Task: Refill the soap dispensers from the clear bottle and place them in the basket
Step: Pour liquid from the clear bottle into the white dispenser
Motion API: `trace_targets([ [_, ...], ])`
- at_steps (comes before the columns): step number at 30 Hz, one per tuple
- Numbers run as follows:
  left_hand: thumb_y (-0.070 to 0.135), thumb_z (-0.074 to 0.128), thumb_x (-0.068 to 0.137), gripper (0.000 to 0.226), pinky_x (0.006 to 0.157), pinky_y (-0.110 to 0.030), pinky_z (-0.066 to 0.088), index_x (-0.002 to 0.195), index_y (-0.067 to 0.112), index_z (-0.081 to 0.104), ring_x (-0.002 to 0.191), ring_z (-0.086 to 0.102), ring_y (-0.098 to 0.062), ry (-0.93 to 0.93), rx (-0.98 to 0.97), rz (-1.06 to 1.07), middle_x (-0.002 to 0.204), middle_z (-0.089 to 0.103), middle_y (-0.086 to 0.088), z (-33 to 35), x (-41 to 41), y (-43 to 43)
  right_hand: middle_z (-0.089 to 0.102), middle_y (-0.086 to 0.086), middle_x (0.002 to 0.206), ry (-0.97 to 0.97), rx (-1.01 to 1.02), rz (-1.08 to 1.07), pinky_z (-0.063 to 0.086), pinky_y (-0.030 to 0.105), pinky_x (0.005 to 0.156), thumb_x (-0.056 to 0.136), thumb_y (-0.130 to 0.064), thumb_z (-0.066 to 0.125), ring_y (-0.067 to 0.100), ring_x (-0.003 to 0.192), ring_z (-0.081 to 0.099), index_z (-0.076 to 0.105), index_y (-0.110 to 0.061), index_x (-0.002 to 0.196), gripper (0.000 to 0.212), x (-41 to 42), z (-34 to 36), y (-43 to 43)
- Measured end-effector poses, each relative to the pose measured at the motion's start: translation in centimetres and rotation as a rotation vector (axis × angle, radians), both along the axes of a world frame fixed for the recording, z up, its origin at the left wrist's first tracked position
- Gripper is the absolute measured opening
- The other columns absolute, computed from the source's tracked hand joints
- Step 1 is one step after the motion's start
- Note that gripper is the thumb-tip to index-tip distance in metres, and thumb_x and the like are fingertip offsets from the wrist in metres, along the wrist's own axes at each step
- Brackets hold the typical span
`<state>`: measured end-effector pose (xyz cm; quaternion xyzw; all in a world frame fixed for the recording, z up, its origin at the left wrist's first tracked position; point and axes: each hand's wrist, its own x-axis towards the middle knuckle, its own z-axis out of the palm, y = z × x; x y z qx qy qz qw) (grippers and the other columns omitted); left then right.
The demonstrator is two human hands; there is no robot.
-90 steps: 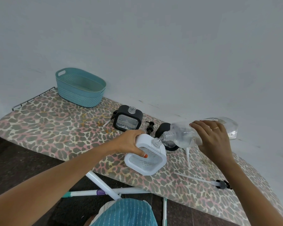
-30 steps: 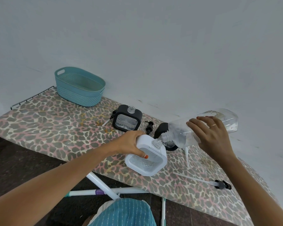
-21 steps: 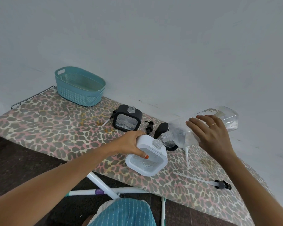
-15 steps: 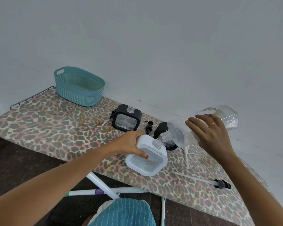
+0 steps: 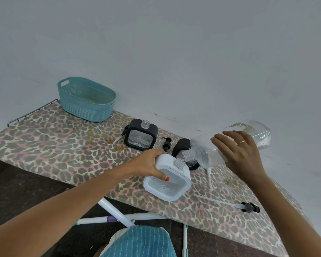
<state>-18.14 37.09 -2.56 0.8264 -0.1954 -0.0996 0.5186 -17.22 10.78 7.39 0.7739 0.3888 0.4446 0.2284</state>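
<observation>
My left hand (image 5: 150, 164) grips the top of a white square soap dispenser (image 5: 170, 184) standing uncapped on the leopard-print ironing board (image 5: 59, 145). My right hand (image 5: 239, 154) holds the clear bottle (image 5: 228, 143) tilted, base raised, its open neck just above and right of the dispenser's mouth. A black dispenser (image 5: 141, 137) stands uncapped behind. A second black dispenser (image 5: 182, 147) is partly hidden by the bottle. The teal basket (image 5: 85, 99) sits at the far left, empty.
Loose pump heads lie on the board: a black pump (image 5: 166, 143) between the black dispensers, another pump with a long tube (image 5: 248, 207) at the right, a white tube (image 5: 209, 175) under the bottle. A pale wall runs behind. Dark floor and board legs lie below.
The bottle's base has risen a little, steepening the tilt, while its neck stays over the white dispenser's mouth. My left hand has not moved.
</observation>
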Motion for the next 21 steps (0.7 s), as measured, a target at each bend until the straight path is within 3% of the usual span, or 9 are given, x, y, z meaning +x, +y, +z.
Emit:
trace_targets([
  [12, 0.016, 0.083, 0.062, 0.048, 0.070, -0.015, 0.044, 0.099, 0.024, 0.052, 0.082, 0.055, 0.000, -0.002, -0.030, -0.001, 0.089, 0.055, 0.017, 0.4, -0.1, -0.9, 0.071, 0.008, 0.094, 0.063, 0.119, -0.029, 0.036, 0.036, 0.079, 0.056, 0.013, 0.069, 0.030, 0.085, 0.067, 0.052, -0.011, 0.104, 0.056, -0.7, -1.3, -1.2],
  [17, 0.015, 0.083, 0.062, 0.047, 0.069, -0.015, 0.048, 0.096, 0.024, 0.053, 0.082, 0.057, -0.001, 0.006, -0.049, -0.001, 0.090, 0.058, 0.014, 0.3, -0.1, -1.4, 0.070, 0.007, 0.098, 0.191, 0.252, -0.162, 0.034, 0.034, 0.079, 0.045, 0.006, 0.082, 0.022, 0.094, 0.048, 0.050, -0.013, 0.106, 0.072, -1.1, -3.5, -2.4],
  [21, 0.014, 0.084, 0.062, 0.044, 0.067, -0.012, 0.049, 0.093, 0.025, 0.055, 0.083, 0.060, -0.005, 0.008, -0.069, -0.004, 0.091, 0.061, 0.010, 0.2, 0.1, -1.9, 0.069, 0.009, 0.097, 0.283, 0.393, -0.217, 0.036, 0.035, 0.078, 0.042, 0.000, 0.086, 0.028, 0.088, 0.059, 0.049, -0.013, 0.106, 0.074, -2.2, -4.6, -3.0],
])
